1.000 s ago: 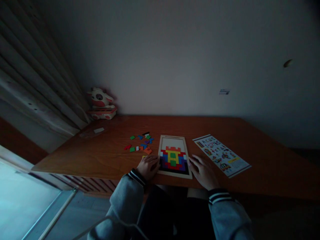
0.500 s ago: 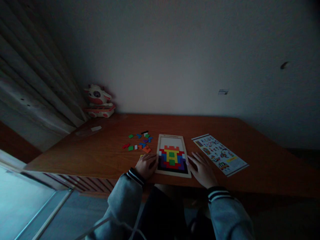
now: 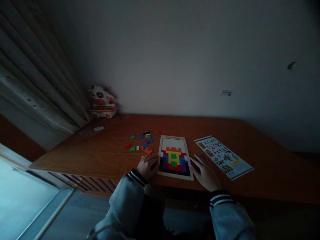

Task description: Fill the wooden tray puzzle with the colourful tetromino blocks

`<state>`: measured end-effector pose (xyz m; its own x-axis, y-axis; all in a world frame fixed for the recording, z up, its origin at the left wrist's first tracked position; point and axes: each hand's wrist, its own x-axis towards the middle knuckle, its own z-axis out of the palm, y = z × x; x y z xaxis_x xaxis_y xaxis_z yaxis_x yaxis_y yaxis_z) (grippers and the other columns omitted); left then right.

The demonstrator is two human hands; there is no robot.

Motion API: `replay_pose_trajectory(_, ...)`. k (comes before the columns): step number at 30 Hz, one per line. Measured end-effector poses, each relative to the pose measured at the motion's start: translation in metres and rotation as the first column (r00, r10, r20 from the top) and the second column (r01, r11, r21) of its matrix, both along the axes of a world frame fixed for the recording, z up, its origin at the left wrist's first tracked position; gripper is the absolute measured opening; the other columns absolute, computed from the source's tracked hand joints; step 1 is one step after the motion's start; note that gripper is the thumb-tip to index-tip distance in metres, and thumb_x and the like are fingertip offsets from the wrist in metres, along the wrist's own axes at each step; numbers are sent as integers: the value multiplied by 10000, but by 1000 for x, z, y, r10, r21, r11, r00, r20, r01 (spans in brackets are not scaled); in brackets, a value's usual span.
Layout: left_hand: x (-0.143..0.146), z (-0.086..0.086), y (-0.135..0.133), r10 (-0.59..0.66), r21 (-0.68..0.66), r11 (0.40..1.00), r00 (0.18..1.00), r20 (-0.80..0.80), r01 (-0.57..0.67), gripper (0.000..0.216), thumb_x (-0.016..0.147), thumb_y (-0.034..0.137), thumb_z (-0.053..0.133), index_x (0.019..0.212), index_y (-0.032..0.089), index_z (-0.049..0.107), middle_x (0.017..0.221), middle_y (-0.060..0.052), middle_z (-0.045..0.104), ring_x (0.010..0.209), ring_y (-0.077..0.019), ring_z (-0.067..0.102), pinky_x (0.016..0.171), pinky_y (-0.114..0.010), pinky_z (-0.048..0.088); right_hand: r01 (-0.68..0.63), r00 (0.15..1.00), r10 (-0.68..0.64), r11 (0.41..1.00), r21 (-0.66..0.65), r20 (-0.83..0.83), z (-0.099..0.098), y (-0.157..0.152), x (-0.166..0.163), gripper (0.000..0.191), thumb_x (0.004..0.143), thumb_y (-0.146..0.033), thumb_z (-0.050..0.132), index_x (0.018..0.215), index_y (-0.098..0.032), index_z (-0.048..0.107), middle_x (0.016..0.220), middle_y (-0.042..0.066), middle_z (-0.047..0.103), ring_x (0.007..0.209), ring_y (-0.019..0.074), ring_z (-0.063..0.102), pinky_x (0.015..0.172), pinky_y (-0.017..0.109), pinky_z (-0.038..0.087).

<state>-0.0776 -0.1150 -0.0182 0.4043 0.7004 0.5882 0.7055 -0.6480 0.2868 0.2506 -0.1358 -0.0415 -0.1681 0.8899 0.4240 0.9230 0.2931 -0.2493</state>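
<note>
A wooden puzzle tray [image 3: 175, 139] lies near the front edge of the brown table [image 3: 262, 156], its lower half filled with coloured blocks forming a castle shape. My left hand [image 3: 147, 166] rests on the table against the tray's left edge, fingers loosely curled, nothing visibly in them. My right hand [image 3: 204, 170] lies flat beside the tray's right edge with fingers stretched out. Several loose coloured blocks [image 3: 141, 142] are scattered left of the tray.
A printed picture sheet [image 3: 223, 156] lies right of the tray. A red-and-white toy cow [image 3: 101, 101] stands in the far left corner by the curtain [image 3: 32, 86]. A small pale card [image 3: 98, 128] lies on the table's left side. The wall is behind.
Both hands stay beside the tray. Only the view has shifted slightly.
</note>
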Motion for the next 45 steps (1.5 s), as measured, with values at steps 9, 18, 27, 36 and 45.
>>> replay_pose_trajectory(9, 0, -5, 1, 0, -10, 1000, 1000, 7, 0, 243, 895, 248, 600, 1093, 187, 727, 1167, -95, 726, 1034, -273, 687, 906, -459, 569, -8, 1000, 8, 1000, 30, 1, -4, 2, 4, 446, 966, -503, 467, 1264, -237, 666, 1405, 107, 587, 1318, 295, 522, 1092, 529, 420)
replay_pose_trajectory(18, 0, -2, 0, -5, -67, 998, 999, -40, 3, 313, 928, 234, 540, 1202, 195, 687, 1257, -78, 688, 1165, -285, 629, 975, -480, 528, 16, 999, -18, 997, -76, -28, 5, -1, 0, 472, 972, -511, 431, 1282, -236, 656, 1437, 95, 557, 1325, 279, 510, 1115, 489, 394)
replay_pose_trajectory(27, 0, 2, -2, 5, -110, 994, 999, -51, -10, 317, 924, 240, 560, 1214, 225, 687, 1214, -65, 712, 1145, -266, 642, 958, -452, 534, 18, 1000, -19, 998, -60, -9, 7, -5, -3, 467, 977, -497, 432, 1287, -222, 646, 1443, 104, 549, 1356, 291, 477, 1141, 520, 359)
replay_pose_trajectory(36, 0, 13, -7, 15, -137, 990, 997, -80, -25, 314, 928, 250, 564, 1218, 242, 683, 1209, -61, 714, 1123, -251, 652, 924, -423, 537, 10, 1000, -10, 1000, -29, 13, 5, -8, -4, 493, 985, -507, 415, 1300, -194, 631, 1462, 119, 526, 1374, 301, 450, 1156, 524, 332)
replay_pose_trajectory(45, 3, 19, -16, 16, -151, 988, 998, -67, -26, 357, 888, 234, 578, 1235, 248, 662, 1208, -71, 707, 1105, -251, 643, 940, -434, 515, -52, 999, 52, 999, 2, 1, -7, -7, 5, 523, 966, -546, 418, 1305, -207, 626, 1465, 119, 518, 1361, 330, 457, 1126, 542, 369)
